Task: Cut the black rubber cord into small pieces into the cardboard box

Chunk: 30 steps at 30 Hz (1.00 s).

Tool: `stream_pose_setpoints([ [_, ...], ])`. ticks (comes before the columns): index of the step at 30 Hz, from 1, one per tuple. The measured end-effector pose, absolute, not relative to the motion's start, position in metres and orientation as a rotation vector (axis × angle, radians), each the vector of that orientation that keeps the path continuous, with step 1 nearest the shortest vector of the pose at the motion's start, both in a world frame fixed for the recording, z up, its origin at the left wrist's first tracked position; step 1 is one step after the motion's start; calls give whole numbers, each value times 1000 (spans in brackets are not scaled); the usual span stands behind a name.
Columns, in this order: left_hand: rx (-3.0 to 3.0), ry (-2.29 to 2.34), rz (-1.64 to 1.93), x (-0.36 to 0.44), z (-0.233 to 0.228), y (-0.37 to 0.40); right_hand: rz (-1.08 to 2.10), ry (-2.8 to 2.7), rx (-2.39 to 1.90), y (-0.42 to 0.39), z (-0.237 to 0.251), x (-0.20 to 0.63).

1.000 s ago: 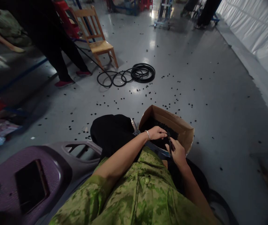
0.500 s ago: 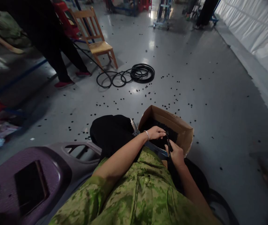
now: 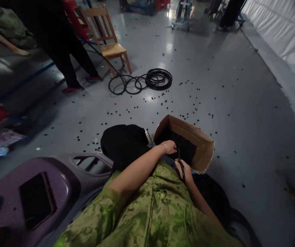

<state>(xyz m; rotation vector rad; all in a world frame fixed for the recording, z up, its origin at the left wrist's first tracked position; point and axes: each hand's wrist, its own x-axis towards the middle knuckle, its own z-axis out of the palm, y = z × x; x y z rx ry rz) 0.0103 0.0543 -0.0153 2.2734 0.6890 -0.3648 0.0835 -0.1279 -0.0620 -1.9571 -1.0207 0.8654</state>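
My right hand [image 3: 185, 170] is closed around a thin black length that looks like hose [image 3: 180, 164], its end pointing up and away from me. Close to that end is my left hand [image 3: 170, 146], fingers pinched together; whatever they hold, if anything, is hidden. Both hands are over the near side of an open cardboard box [image 3: 204, 151]. Inside the box lies a heap of small black pieces [image 3: 184, 142].
A coil of black hose [image 3: 159, 79] lies ahead, near a wooden chair [image 3: 112, 49] and a standing person [image 3: 72, 65]. Small black bits are scattered over the grey floor [image 3: 147, 44]. At my left, a phone [image 3: 36, 200] rests on a purple seat [image 3: 62, 181].
Both hands have drawn back and slightly left, closer to my body. My left fingers have come away a little from the hose end, and more of the box's contents shows.
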Motion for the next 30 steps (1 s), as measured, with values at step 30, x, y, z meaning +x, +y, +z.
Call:
stream_pose_setpoints([
  [30, 2220, 686, -552, 22, -37, 49, 800, -1056, -1998, -135, -108, 87],
])
